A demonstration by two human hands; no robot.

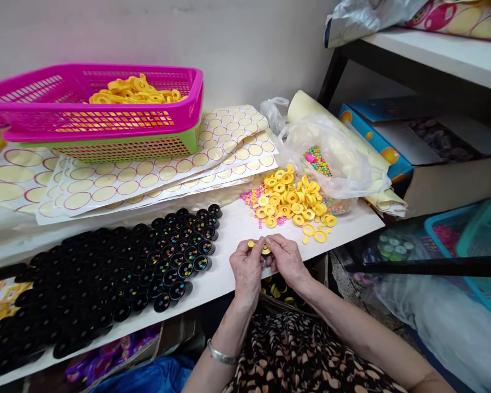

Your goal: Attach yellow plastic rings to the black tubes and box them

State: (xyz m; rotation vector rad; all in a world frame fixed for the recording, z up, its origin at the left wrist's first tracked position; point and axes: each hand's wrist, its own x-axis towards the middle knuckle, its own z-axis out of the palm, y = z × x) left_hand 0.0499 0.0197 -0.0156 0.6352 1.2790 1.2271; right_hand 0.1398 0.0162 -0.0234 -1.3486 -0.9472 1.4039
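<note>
My left hand [246, 268] and my right hand [288, 258] meet at the front edge of the white table. Both are closed, fingertips pinched around a small yellow plastic ring piece [265, 250], partly hidden by the fingers. Just beyond them lies a loose pile of similar yellow ring pieces [297, 197], some with small round tabs. Pink beads [251, 197] are scattered beside and under that pile. To the left, many black cups [186, 269] stand in tight rows, with coloured bits visible inside those nearest my hands.
A pink basket [106, 109] of yellow pieces sits in a green basket [126, 148] on sticker sheets [126, 188]. A clear bag [339, 158] with coloured beads lies at the back right. Beyond are a blue box [364, 139] and a shelf [445, 52]. Below the table is a container of dark and yellow pieces [280, 289].
</note>
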